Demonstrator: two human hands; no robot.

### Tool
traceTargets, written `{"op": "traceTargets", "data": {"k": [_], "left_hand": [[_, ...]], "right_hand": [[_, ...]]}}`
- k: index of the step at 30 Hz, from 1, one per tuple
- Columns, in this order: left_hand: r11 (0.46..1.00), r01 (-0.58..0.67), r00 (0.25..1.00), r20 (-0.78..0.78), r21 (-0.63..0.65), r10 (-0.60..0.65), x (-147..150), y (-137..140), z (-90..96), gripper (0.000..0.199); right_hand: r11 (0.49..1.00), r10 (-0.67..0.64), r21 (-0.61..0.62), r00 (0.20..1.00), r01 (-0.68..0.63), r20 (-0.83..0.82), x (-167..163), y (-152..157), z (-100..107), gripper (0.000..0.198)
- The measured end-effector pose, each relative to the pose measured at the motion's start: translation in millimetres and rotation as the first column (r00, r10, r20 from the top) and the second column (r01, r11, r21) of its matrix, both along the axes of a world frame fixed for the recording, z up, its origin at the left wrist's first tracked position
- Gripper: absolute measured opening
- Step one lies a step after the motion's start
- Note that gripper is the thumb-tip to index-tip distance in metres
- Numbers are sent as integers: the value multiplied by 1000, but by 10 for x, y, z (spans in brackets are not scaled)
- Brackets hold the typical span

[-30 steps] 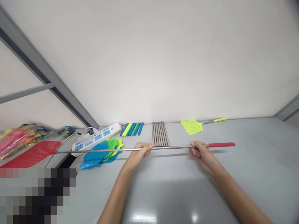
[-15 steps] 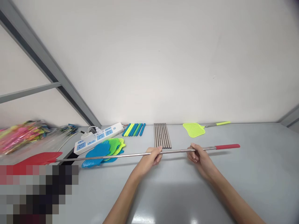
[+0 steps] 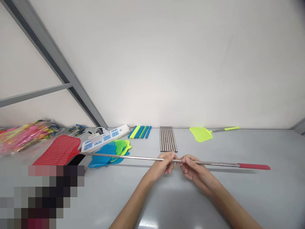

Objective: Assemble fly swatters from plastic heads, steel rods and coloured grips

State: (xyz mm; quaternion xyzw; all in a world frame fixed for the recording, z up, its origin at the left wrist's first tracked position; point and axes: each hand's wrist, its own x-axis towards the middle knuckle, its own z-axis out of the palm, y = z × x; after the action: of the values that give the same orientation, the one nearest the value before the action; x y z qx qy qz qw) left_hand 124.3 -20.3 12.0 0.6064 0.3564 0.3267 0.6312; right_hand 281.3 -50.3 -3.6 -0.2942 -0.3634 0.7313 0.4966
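Nearest, just on the near side of the row of steel tubes (image 3: 168, 140), the left hand (image 3: 164, 164) and the right hand (image 3: 194, 170) now sit side by side on the shaft of a red swatter (image 3: 143, 158). Half a second ago they were well apart, with the right one close to the red handle (image 3: 254, 166). Both grips are closed around the metal, the left with its thumb laid along the top. The handle now reaches farther out to the right of the tubes, and the red mesh head (image 3: 60, 149) lies well to their left. With the hands together near mid-shaft, both ends are unsupported, so tilt is probably harder to control. A shadow shows the shaft is raised off the tabletop (image 3: 267, 148).

Left of the tubes, loose mesh heads (image 3: 103, 156) overlap in a pile, partly under the shaft's line. Farther back, coloured sleeves (image 3: 139, 132) lie just left of the tubes, with a power strip (image 3: 105, 138) beyond them; a yellow-green swatter (image 3: 201, 134) lies to the tubes' right.
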Motion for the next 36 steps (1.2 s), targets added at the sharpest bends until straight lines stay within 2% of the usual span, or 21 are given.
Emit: {"op": "traceTargets", "data": {"k": [4, 7, 11, 13, 17, 21, 24, 26, 28, 30, 32, 36], "left_hand": [[983, -163, 971, 161, -91, 176, -143, 73, 90, 42], [940, -324, 895, 287, -108, 342, -218, 98, 132, 40], [903, -415, 819, 385, -116, 426, -234, 106, 109, 37], [906, -400, 825, 377, -136, 421, -220, 106, 80, 36], [933, -331, 886, 293, -143, 359, -158, 78, 41, 39], [974, -189, 960, 185, -124, 210, -29, 11, 21, 42], [983, -101, 980, 157, -152, 125, 42, -21, 17, 44], [979, -108, 979, 154, -172, 135, 41, -22, 27, 41], [969, -167, 965, 173, -182, 198, 6, -10, 45, 38], [945, -261, 924, 231, -198, 303, -41, 4, 61, 38], [898, -374, 848, 306, -233, 432, -84, 17, 65, 39], [737, -593, 601, 430, -325, 673, -131, 42, 31, 40]], "right_hand": [[986, -162, -61, 983, 157, -90, 156, 86, 26, 16], [958, -285, -75, 950, 278, -130, 273, 140, 43, 13], [944, -330, -92, 927, 318, -177, 344, 156, 59, 10], [946, -322, -92, 929, 310, -180, 352, 149, 70, 12], [962, -272, -58, 957, 267, -105, 316, 117, 80, 18], [997, -66, -31, 997, 68, 45, 186, 58, 51, 23], [997, 70, -29, 995, -68, 68, 98, 29, 29, 26], [997, 71, -25, 996, -69, 56, 91, 34, 28, 27], [999, 17, -34, 999, -16, 46, 124, 54, 36, 28], [997, -52, -55, 998, 54, 31, 175, 80, 45, 28], [992, -97, -75, 995, 98, 11, 223, 102, 50, 29], [983, -175, -67, 984, 174, -22, 292, 131, 44, 30]]}}
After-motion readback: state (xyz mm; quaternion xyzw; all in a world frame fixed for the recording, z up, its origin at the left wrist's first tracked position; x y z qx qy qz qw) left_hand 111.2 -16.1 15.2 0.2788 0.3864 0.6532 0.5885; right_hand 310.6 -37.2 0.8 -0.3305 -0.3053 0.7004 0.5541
